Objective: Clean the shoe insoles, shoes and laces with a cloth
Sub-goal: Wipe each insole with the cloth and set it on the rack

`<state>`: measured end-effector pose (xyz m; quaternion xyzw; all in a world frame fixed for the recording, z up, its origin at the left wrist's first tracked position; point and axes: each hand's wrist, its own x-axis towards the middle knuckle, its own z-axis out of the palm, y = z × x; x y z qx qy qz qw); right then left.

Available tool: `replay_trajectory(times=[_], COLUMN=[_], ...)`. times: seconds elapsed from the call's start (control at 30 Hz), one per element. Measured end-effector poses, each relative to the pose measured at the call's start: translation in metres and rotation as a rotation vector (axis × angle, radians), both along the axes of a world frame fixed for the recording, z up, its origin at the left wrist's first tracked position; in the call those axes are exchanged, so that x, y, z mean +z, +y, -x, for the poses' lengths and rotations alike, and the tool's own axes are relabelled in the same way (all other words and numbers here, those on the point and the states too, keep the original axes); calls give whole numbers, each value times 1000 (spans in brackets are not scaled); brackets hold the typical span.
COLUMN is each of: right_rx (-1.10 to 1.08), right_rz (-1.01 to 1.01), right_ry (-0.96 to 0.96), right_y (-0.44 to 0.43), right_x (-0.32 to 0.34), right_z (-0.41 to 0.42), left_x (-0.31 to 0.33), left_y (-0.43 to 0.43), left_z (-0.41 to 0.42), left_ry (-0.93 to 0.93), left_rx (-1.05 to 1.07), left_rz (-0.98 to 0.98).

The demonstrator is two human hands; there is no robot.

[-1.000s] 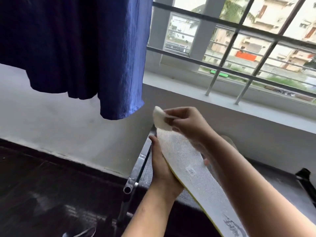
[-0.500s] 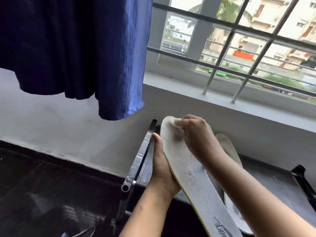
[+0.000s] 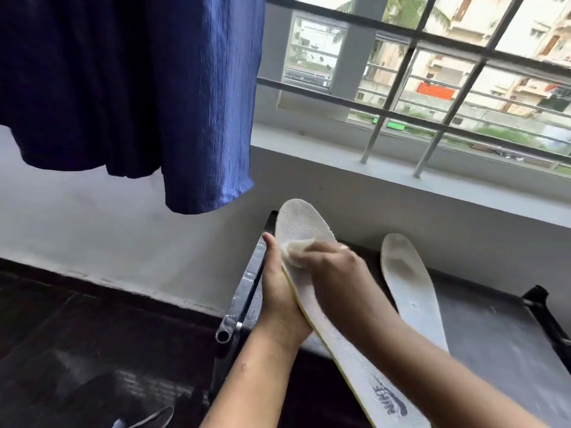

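Clasps long white yellow-edged fabric insole (image 3: 340, 344) with left hand (image 3: 279, 301). Pinches small crumpled white cloth (image 3: 295, 250) against its 12 o'clock end with right hand (image 3: 333, 273). At 3 o'clock, second white insole (image 3: 408, 288) on grey bench (image 3: 482, 335).

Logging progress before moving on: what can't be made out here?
Head view:
Held insole: midsection hidden by the right hand and cloth; heel cut off by the bottom edge; logo blurred.
Second insole: heel hidden behind the right forearm.
Left hand: grip hidden beneath the held insole.
Dark object, bottom edge: cut off, unidentifiable.
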<state>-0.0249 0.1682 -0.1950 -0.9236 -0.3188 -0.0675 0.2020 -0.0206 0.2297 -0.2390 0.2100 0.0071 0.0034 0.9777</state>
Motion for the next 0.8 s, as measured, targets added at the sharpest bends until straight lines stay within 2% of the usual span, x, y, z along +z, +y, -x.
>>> replay_trajectory(times=[0.1,0.13,0.23,0.27,0.3,0.43,0.57,0.67,0.8], right_rx=[104,129,-89,-97,-69,108,-35,48,196], right_rz=[27,19,104,74,77,28,-7,2,-86], right_ry=[-72,-166,-340,-371,-301,-223,-305,-245,181], right_y=[-15,-29,-41,-37,-27,-25,-39,-23,-35], right_x=[1,5,22,23,22,4,12,11,28], right_z=[7,-7,-34,-32,-20,15,-27,-1,14], left_x=[4,6,8,8,8,7,9,7,4], left_y=[3,2,-4,-4,-4,2,-4,0,6], left_z=[2,3,2,2,3,5,3,4,3], left_ry=[-24,-28,-15,-18,-23,-46,-1,9,44], left_rx=[-38,-30,10,14,13,-58,15,11,1], left_rz=[-2,-23,-29,-21,-23,-12,-29,9,79])
